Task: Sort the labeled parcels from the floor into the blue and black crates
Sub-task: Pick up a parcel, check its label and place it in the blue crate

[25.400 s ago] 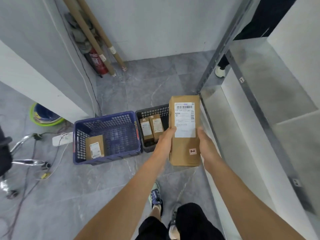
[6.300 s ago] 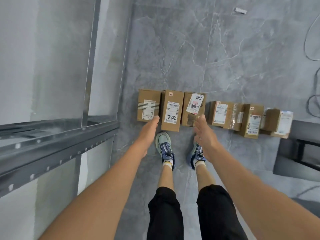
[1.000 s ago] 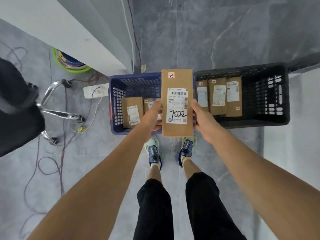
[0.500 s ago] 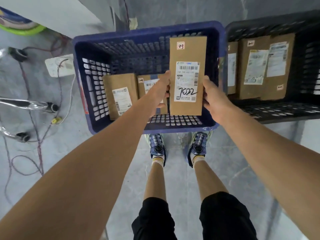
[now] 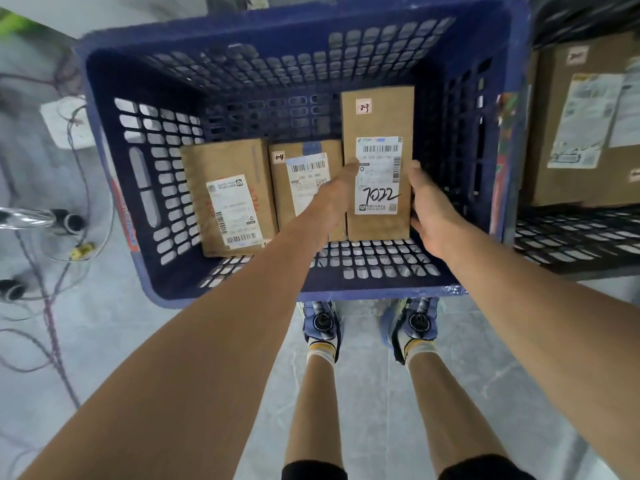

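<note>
Lowered since half a second ago, the parcel marked 7022 [image 5: 377,126] is now deep inside the blue crate [image 5: 277,26], about level with the parcels beside it. Two bare forearms reach forward and down over the crate's near rim. The left hand [image 5: 334,199] clamps the parcel's left long edge, thumb lying on the label. The right hand [image 5: 427,209] clamps the right long edge. The other fingers are mostly hidden behind the box. The parcel lies between the hands, label up. Its long axis runs from the crate's near wall towards its far wall, with a small sticker at the far end. Two more parcels [image 5: 228,195] lie to its left in the crate. A black crate [image 5: 571,237] stands just right of the blue crate.
</note>
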`<state>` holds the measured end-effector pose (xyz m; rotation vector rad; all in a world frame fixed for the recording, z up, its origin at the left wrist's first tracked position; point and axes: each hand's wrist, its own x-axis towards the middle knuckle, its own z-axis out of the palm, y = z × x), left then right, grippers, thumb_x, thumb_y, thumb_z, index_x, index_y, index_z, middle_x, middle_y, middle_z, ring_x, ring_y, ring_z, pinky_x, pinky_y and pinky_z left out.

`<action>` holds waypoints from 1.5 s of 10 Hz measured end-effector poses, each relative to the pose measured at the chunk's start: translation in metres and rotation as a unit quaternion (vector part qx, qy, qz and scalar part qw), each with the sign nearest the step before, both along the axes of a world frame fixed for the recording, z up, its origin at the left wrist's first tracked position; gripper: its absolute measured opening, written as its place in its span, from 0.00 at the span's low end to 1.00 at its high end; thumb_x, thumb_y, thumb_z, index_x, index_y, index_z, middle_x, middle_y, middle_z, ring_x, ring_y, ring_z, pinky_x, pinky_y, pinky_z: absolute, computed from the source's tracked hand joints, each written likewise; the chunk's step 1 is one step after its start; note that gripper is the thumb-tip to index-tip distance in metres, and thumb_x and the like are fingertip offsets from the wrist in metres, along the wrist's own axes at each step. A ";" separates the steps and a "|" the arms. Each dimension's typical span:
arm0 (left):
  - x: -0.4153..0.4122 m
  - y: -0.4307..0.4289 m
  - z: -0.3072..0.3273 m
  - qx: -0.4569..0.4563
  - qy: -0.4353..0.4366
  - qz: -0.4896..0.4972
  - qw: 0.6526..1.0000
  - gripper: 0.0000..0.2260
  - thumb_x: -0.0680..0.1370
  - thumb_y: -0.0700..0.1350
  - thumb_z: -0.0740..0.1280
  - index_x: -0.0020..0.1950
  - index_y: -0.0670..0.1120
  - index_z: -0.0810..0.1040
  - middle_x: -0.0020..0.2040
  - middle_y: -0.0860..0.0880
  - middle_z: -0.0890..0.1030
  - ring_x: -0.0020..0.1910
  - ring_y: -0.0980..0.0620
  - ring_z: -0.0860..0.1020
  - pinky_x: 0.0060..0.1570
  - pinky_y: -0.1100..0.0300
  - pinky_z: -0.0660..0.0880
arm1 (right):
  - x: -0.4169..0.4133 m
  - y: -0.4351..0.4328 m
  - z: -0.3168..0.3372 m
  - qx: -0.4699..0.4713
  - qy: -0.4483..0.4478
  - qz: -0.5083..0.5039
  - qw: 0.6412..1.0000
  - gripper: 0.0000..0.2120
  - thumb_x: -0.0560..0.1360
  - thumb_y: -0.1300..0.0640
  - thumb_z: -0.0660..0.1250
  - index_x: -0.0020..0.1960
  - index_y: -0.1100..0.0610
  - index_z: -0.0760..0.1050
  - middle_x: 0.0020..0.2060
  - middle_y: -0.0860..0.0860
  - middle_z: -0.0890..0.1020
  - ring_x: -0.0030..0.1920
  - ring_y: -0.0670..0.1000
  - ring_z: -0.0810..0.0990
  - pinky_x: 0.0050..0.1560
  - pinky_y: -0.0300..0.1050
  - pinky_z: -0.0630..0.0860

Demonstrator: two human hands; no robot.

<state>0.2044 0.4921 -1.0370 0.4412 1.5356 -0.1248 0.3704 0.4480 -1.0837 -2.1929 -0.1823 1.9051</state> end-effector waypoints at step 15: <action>0.123 0.086 0.562 0.321 -0.103 0.041 0.941 0.27 0.85 0.62 0.52 0.77 0.50 0.71 0.73 0.52 0.75 0.69 0.52 0.74 0.66 0.50 0.70 | 0.110 0.063 0.569 0.372 -0.004 -0.169 0.913 0.30 0.87 0.38 0.47 0.85 0.50 0.59 0.82 0.45 0.64 0.81 0.44 0.62 0.82 0.45 0.56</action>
